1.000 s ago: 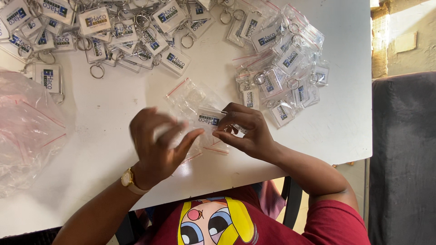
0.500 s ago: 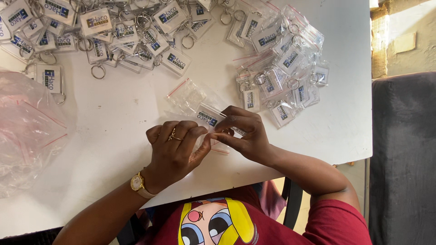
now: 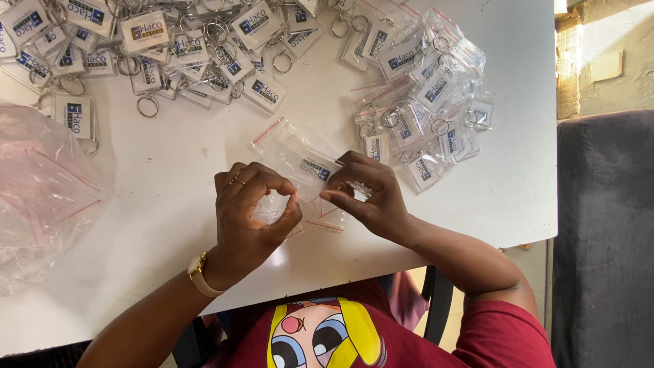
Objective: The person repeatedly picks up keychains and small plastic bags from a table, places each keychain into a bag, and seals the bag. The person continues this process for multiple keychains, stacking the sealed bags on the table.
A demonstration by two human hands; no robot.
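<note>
- Our left hand (image 3: 253,217) pinches the small clear bag (image 3: 303,163) at its near edge.
- Our right hand (image 3: 368,196) pinches the same bag, lying mid-table (image 3: 170,170).
- Bagged keychains (image 3: 426,102) lie far right; loose keychains (image 3: 157,48) far left.

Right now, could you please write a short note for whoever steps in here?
Left hand pinches one edge of a small clear bag; right hand pinches the other, with a key tag inside.
Bagged tags are piled at upper right, loose key tags at top left, empty bags at far left, all on the white table.
Left to do: the loose pile.
</note>
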